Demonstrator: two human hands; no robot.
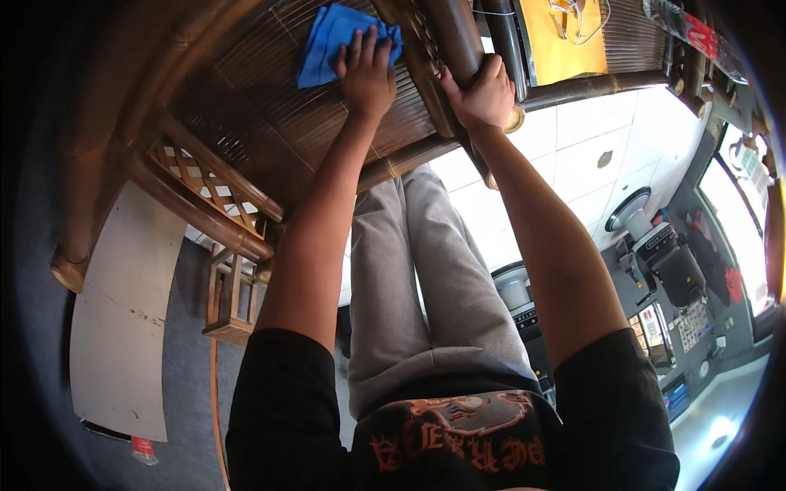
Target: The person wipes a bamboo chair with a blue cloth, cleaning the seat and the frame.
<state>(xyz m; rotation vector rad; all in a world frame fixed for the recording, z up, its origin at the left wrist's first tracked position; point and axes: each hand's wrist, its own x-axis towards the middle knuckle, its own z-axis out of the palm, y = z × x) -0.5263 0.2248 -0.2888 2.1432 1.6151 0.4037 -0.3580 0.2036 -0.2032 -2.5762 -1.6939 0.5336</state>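
Wiping looks to be the step: left hand [366, 75] lies flat, fingers slightly spread, over the blue cloth [319, 56] on the dark bamboo-slat surface [274, 106], right hand [483, 96] wraps the thick bamboo rail [452, 37], next stroke likely needs even pressure.

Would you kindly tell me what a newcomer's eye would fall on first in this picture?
Most likely the bright blue cloth, lying on dark bamboo slats near the top, with the left hand spread over its right part. Next, to its right, comes the right hand, wrapped around a thick bamboo pole, and then the yellow-orange sheet at upper right.
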